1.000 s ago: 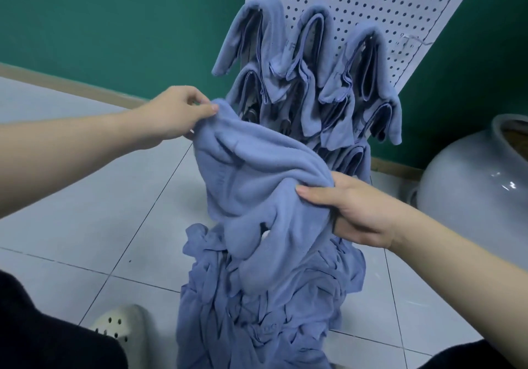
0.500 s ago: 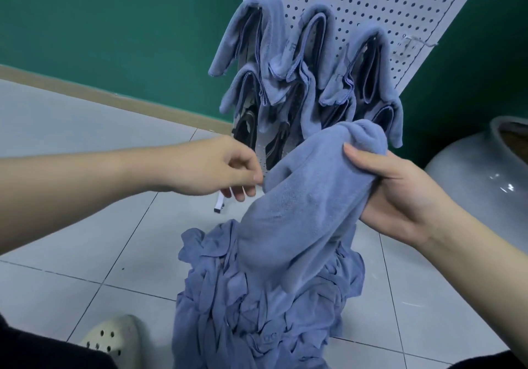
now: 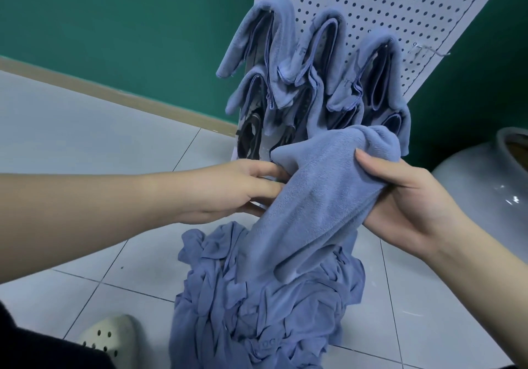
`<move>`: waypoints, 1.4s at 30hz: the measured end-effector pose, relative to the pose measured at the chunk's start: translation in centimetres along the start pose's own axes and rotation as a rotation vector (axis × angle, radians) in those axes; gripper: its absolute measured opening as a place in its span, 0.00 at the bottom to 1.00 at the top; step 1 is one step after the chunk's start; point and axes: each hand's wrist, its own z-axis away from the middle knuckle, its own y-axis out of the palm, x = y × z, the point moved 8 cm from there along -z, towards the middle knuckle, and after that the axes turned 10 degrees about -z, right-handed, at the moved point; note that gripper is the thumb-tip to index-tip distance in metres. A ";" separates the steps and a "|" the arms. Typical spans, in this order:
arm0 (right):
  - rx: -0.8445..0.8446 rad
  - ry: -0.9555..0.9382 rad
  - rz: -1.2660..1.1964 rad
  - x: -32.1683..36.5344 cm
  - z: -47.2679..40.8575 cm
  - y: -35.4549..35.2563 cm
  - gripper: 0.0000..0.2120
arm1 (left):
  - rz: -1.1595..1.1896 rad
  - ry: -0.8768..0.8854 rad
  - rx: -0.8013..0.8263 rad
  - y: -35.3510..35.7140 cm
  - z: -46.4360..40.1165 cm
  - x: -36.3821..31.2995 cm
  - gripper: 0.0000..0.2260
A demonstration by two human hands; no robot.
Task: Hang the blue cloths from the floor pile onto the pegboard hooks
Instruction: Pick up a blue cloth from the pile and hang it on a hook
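Observation:
A blue cloth [image 3: 317, 191] hangs lifted above the floor pile of blue cloths [image 3: 263, 306]. My right hand [image 3: 405, 197] grips its bunched upper end, thumb over the fold. My left hand [image 3: 237, 188] reaches in from the left, its fingers touching the cloth's left edge and partly hidden behind it. Behind stands the white pegboard [image 3: 400, 6], leaning against the green wall, with several blue cloths [image 3: 314, 71] hanging from its hooks. One bare wire hook [image 3: 428, 50] sticks out at the board's right edge.
A large grey ceramic jar [image 3: 485, 186] stands on the tiled floor at the right. A pale perforated clog [image 3: 111, 337] shows at the bottom left beside dark clothing. Dark items [image 3: 251, 137] hang low on the pegboard.
My right hand has raised the cloth's bunched end toward the pegboard. My left hand let go of the top corner, dropped lower and now touches the cloth's left side.

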 end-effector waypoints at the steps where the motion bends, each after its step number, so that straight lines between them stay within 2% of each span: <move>1: 0.008 0.001 -0.004 0.0 0.0 0.1 0.17 | 0.024 0.006 -0.007 0.1 0.0 -0.1 0.13; 6: 0.055 0.030 -0.006 -0.5 -0.2 0.2 0.21 | 0.189 0.099 -0.126 -0.4 0.1 -1.3 0.06; 10: 0.007 0.002 -0.013 -0.3 -0.1 0.1 0.17 | 0.254 0.111 -0.174 -1.8 -0.1 -1.9 0.01; 14: -0.018 -0.011 -0.007 -0.1 -0.1 0.0 0.16 | 0.255 0.119 -0.238 -3.0 0.1 -2.6 0.10; 18: -0.019 -0.005 -0.032 -0.1 -0.1 0.1 0.17 | 0.222 0.116 -0.309 -4.4 0.2 -2.7 0.09; 20: -0.012 -0.002 -0.041 0.0 -0.1 0.0 0.17 | 0.218 0.138 -0.262 -4.2 0.3 -3.1 0.05; 23: -0.005 -0.005 -0.049 0.1 -0.3 -0.2 0.19 | 0.199 0.169 -0.114 -3.2 0.4 -3.4 0.16; 26: -0.013 -0.004 -0.058 0.3 -0.4 -0.5 0.19 | 0.161 0.142 -0.047 -2.7 0.4 -2.9 0.19; 32: -0.027 0.002 -0.026 0.9 -0.2 -0.9 0.17 | 0.111 0.022 -0.195 -4.3 0.3 -1.8 0.14; 42: -0.264 0.024 0.143 1.8 -1.0 -5.4 0.13 | 0.077 0.033 -0.424 -8.1 0.8 -1.6 0.12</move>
